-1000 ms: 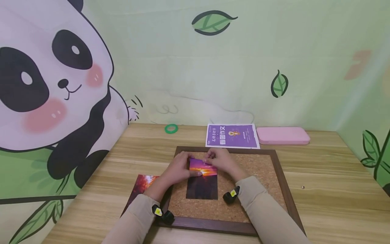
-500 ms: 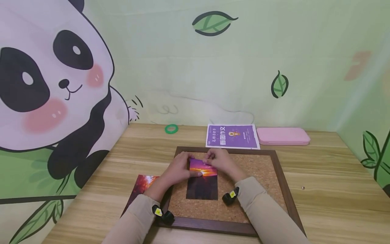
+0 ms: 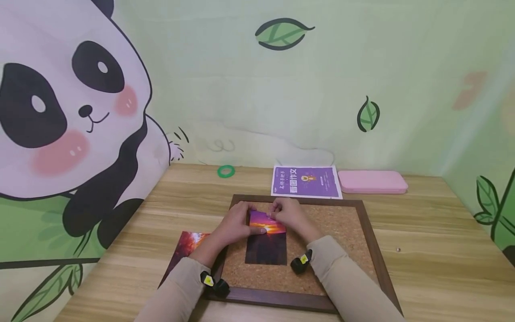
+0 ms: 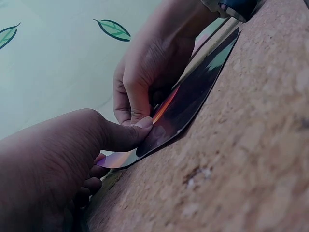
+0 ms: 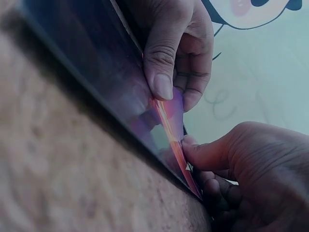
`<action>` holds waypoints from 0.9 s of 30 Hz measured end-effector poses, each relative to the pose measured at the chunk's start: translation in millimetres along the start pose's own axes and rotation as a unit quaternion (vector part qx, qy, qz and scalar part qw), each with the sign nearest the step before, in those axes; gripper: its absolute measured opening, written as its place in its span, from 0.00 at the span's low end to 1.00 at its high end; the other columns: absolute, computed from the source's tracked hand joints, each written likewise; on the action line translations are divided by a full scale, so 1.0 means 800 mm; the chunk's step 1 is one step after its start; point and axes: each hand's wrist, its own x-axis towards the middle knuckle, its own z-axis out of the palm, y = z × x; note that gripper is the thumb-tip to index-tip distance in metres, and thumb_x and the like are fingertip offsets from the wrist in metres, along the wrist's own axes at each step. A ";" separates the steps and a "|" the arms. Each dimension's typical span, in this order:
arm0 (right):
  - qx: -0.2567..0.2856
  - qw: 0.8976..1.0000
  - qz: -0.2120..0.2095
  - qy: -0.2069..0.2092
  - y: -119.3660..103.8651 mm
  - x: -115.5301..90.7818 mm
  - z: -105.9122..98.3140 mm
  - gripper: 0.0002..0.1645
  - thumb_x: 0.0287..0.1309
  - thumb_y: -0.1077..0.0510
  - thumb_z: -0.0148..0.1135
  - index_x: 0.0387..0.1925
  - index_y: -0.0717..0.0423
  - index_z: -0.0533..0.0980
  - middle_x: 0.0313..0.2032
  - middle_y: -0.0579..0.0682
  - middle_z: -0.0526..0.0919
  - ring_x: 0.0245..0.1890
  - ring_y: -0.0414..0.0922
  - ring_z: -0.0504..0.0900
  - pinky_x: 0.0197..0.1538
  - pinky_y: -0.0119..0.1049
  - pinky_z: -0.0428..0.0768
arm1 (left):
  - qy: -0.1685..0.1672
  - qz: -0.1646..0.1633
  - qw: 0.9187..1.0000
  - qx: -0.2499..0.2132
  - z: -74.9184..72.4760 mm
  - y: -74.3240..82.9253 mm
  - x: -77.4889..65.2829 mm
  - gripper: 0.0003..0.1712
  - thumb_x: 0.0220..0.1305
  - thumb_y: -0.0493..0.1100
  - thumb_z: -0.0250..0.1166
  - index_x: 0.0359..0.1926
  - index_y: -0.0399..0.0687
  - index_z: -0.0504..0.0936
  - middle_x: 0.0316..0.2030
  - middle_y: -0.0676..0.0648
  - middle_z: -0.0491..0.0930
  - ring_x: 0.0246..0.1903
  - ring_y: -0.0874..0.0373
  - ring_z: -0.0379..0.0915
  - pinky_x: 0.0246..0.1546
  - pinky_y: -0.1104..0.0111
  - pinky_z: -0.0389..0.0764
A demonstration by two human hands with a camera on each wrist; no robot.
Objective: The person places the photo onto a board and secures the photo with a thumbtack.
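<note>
Head view: a sunset picture (image 3: 266,243) lay near ten o'clock on the cork board (image 3: 342,223).
The left hand (image 3: 237,222) pinched its ten o'clock side, thumb on top; the right hand (image 3: 288,211) had thumb and fingers together by its twelve o'clock edge, but I couldn't tell what they squeezed.

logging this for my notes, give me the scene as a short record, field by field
held item: glossy rectangular purple-orange-black sunset photo
beneath it: rectangular cork board with dark wooden frame
left grip: holds photo's upper left, thumb on its face
right grip: pinches at photo's top edge
left of board: glossy red-orange print, partly hidden
behind board: flat green ring, purple-and-white paper booklet, pink rounded-rectangular case
right of board: tiny shiny object, unclear
</note>
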 end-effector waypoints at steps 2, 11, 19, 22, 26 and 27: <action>0.004 1.000 0.008 0.001 -0.001 -0.001 0.001 0.07 0.57 0.57 0.72 0.31 0.54 0.80 0.26 0.47 0.79 0.29 0.43 0.76 0.34 0.36 0.73 | 0.000 0.001 1.000 0.001 0.001 0.000 0.000 0.40 0.47 0.59 0.81 0.53 0.40 0.76 0.46 0.46 0.76 0.46 0.53 0.71 0.52 0.57 0.74; 0.036 0.999 0.016 -0.001 -0.003 -0.002 0.003 0.07 0.58 0.59 0.71 0.34 0.56 0.79 0.28 0.48 0.80 0.30 0.43 0.77 0.36 0.35 0.74 | 0.008 0.006 1.000 -0.004 0.001 0.001 -0.001 0.40 0.46 0.58 0.81 0.53 0.39 0.76 0.46 0.45 0.77 0.45 0.52 0.71 0.50 0.57 0.74; 0.047 0.998 0.032 0.015 -0.007 -0.003 0.005 0.12 0.55 0.60 0.71 0.38 0.57 0.76 0.29 0.49 0.80 0.30 0.44 0.77 0.34 0.35 0.74 | 0.006 0.008 1.000 0.001 0.001 0.000 0.000 0.41 0.47 0.59 0.81 0.53 0.39 0.76 0.46 0.45 0.77 0.46 0.52 0.72 0.51 0.57 0.74; 0.045 0.998 0.030 0.020 -0.007 -0.003 0.005 0.13 0.55 0.60 0.72 0.37 0.57 0.75 0.28 0.49 0.79 0.29 0.44 0.76 0.34 0.35 0.73 | 0.005 0.008 1.000 0.004 0.000 0.001 0.000 0.41 0.47 0.59 0.80 0.54 0.39 0.76 0.48 0.44 0.77 0.48 0.51 0.72 0.54 0.55 0.74; 0.040 0.999 0.016 0.028 -0.005 -0.004 0.006 0.13 0.54 0.60 0.72 0.37 0.57 0.75 0.27 0.48 0.79 0.29 0.43 0.76 0.34 0.35 0.73 | 0.003 0.006 1.000 0.010 0.000 0.002 -0.001 0.42 0.47 0.59 0.80 0.56 0.39 0.77 0.50 0.43 0.76 0.51 0.49 0.71 0.56 0.54 0.72; 0.040 0.999 0.014 0.030 -0.004 -0.004 0.007 0.13 0.54 0.60 0.72 0.36 0.57 0.75 0.27 0.48 0.79 0.28 0.43 0.76 0.34 0.35 0.73 | 0.001 0.005 1.000 0.013 0.000 0.002 -0.001 0.42 0.47 0.59 0.80 0.56 0.39 0.77 0.50 0.43 0.75 0.51 0.49 0.71 0.56 0.54 0.72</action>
